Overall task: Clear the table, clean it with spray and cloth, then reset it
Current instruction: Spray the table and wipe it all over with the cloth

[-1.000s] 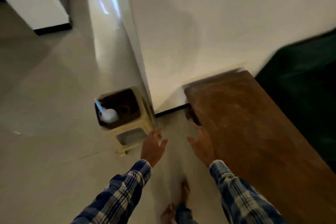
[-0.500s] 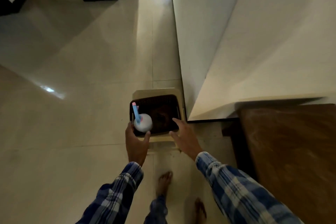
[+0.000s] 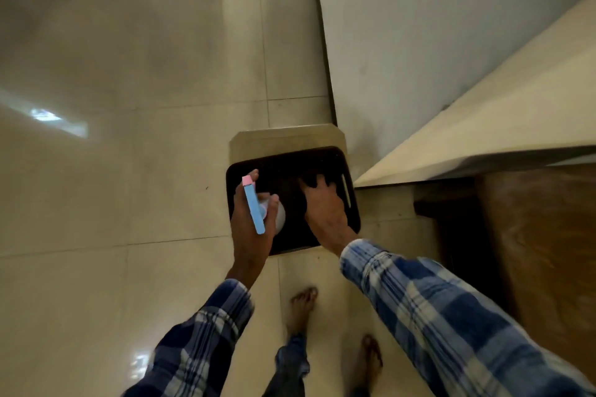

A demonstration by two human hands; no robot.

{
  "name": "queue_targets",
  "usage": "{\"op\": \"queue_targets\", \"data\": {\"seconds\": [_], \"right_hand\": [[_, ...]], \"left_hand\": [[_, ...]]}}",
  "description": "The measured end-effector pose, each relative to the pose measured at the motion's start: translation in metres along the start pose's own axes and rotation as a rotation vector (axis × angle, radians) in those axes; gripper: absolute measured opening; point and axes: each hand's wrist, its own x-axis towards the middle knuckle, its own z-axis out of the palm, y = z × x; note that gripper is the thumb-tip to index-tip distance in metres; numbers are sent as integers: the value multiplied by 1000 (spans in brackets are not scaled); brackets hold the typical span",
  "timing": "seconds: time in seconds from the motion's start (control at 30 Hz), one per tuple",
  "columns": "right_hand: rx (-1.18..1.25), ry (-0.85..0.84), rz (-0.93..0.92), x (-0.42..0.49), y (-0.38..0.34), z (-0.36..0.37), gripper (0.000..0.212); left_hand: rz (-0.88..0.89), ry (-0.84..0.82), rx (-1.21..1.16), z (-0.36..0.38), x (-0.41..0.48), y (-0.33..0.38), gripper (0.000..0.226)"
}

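Beige plastic forms the small stool (image 3: 283, 138) that stands on the glossy cream tiled floor (image 3: 129, 171), pushed up beside the corner of a white wall (image 3: 435, 42). On its top sits a dark brown rectangular tray (image 3: 351, 203) with a slot handle along its right edge.

Over the tray's left side, the person's left hand (image 3: 250, 229) has its fingers (image 3: 271, 203) wrapped around the neck of a white spray bottle with a light-blue trigger head and a pink tip (image 3: 254, 208). The bottle's rounded white body shows just beneath the hand, above the tray; whether it rests on the tray or is lifted clear I cannot tell.

The right hand (image 3: 325, 213) reaches down into the middle of the tray, its fingers (image 3: 317, 182) spread and pointing into the dark interior. What lies under them is lost in shadow, so I cannot tell whether they have closed on anything.

Both arms wear blue-and-white plaid sleeves (image 3: 435, 309). Two bare feet (image 3: 303, 306) stand on the tiles just short of the stool. To the right, near the stool but apart from it, the end of a brown wooden table (image 3: 541, 235) comes into view, its top bare where visible.
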Motion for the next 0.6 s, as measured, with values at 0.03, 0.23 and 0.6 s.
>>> {"op": "queue_targets", "data": {"seconds": [0.03, 0.23, 0.6], "right_hand": [[24, 27, -22, 2, 4, 0, 48], [423, 304, -48, -20, 17, -32, 45], [1152, 769, 347, -187, 185, -142, 38]], "left_hand": [[2, 7, -1, 3, 2, 3, 55], [75, 45, -36, 3, 7, 43, 51], [196, -318, -142, 109, -74, 218, 52]]}}
